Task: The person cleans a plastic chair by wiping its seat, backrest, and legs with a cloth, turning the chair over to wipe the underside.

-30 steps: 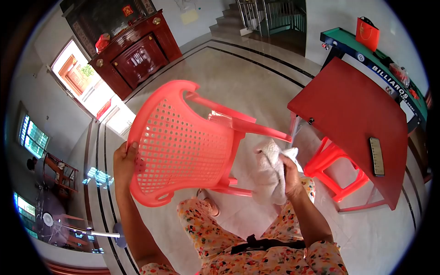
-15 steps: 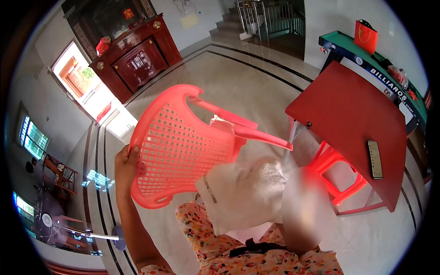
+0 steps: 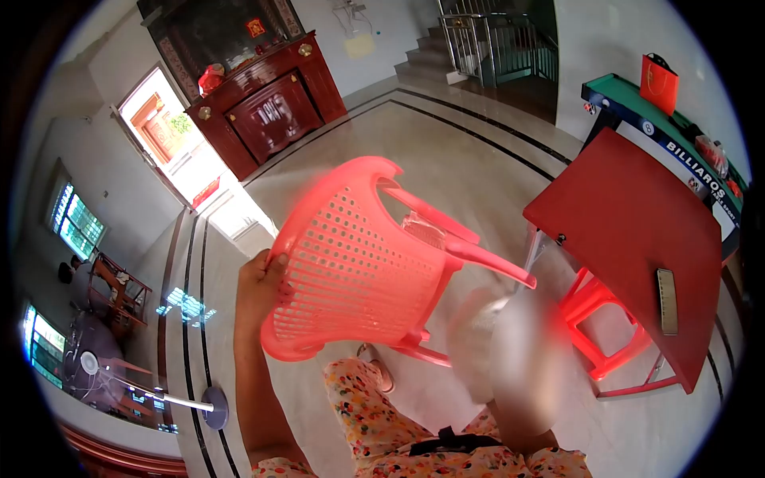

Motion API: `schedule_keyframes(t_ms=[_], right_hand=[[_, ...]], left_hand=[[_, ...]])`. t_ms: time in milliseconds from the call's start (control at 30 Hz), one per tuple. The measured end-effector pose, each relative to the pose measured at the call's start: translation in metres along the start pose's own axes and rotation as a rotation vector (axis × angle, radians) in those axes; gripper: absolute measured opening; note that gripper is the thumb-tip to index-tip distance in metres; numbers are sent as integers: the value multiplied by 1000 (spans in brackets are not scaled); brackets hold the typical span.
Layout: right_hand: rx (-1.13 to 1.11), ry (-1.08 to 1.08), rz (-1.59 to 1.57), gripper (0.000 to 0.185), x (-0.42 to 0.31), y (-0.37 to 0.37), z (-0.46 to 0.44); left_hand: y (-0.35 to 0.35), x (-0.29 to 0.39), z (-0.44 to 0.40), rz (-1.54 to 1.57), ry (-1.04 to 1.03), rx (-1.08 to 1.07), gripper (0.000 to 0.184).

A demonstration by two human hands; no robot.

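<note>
A pink plastic armchair [image 3: 362, 263] with a perforated back is tilted on its side in front of me. My left hand [image 3: 261, 291] is closed around the left edge of its backrest, thumb on the near face. Lower right, my right hand [image 3: 530, 382] is strongly smeared, and its fingers cannot be made out. A pale, limp piece of cloth [image 3: 472, 342] hangs bunched at that hand, close to the chair's lower side. Whether cloth and chair touch is unclear.
At right stand a red folding table [image 3: 629, 231] with a phone [image 3: 667, 303] on it, a red stool [image 3: 602, 327] and a billiards table [image 3: 677, 147]. A standing fan [image 3: 92, 362] is at left. Behind are a dark red cabinet [image 3: 275, 119] and stairs [image 3: 426, 60].
The pale cloth, spread out over my lap before, is now bunched nearer my right hand. The chair and my left hand appear shifted right, along with the whole view.
</note>
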State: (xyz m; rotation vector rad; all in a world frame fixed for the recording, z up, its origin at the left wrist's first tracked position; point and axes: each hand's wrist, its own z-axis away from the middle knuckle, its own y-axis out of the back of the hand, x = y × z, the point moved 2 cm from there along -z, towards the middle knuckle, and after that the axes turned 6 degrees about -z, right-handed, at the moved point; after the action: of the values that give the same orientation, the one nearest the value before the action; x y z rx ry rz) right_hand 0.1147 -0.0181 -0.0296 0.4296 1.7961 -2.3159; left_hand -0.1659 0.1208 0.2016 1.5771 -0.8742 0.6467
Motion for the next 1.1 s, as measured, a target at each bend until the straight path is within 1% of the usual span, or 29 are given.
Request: schedule_keyframes(t_ms=[100, 300, 367, 433, 467, 500, 567, 700, 800, 833, 900, 967, 1033, 1100], right_hand=[[-7, -32, 18, 29, 11, -3, -3], [-45, -69, 54, 28, 25, -22, -16], [-59, -75, 68, 28, 27, -30, -22], [-79, -61, 81, 28, 26, -42, -26], [-91, -40, 95, 28, 24, -50, -31], [-96, -23, 105, 28, 22, -57, -32], [-124, 48, 134, 28, 13, -76, -38], [-210, 295, 211, 28, -25, -131, -41], [-307, 573, 285, 28, -59, -173, -26], [-332, 656, 317, 28, -65, -182, -22], [-372, 834, 389, 28, -71, -200, -20], [-368, 1018, 497, 28, -68, -214, -25], [-334, 1196, 620, 28, -56, -219, -37], [-295, 1324, 808, 28, -37, -214, -52]], left_hand=[[-6, 5, 1, 8, -4, 28, 26], [-15, 10, 1, -6, -30, -59, 27], [-16, 15, 3, -21, -41, -50, 27], [-19, 20, 3, -61, -95, -85, 27], [-21, 20, 2, -51, -133, -72, 31], [-22, 15, 0, -48, -136, -69, 31], [-26, 7, -5, -77, -197, -107, 36], [-29, 16, 3, -63, -191, -142, 39], [-29, 22, 8, -87, -169, -163, 38], [-28, 29, 14, -72, -129, -184, 38], [-29, 29, 14, -54, -100, -207, 38], [-30, 20, 10, -103, -212, -207, 39], [-31, 33, 17, -163, -237, -192, 41], [-30, 36, 18, -223, -253, -173, 43]])
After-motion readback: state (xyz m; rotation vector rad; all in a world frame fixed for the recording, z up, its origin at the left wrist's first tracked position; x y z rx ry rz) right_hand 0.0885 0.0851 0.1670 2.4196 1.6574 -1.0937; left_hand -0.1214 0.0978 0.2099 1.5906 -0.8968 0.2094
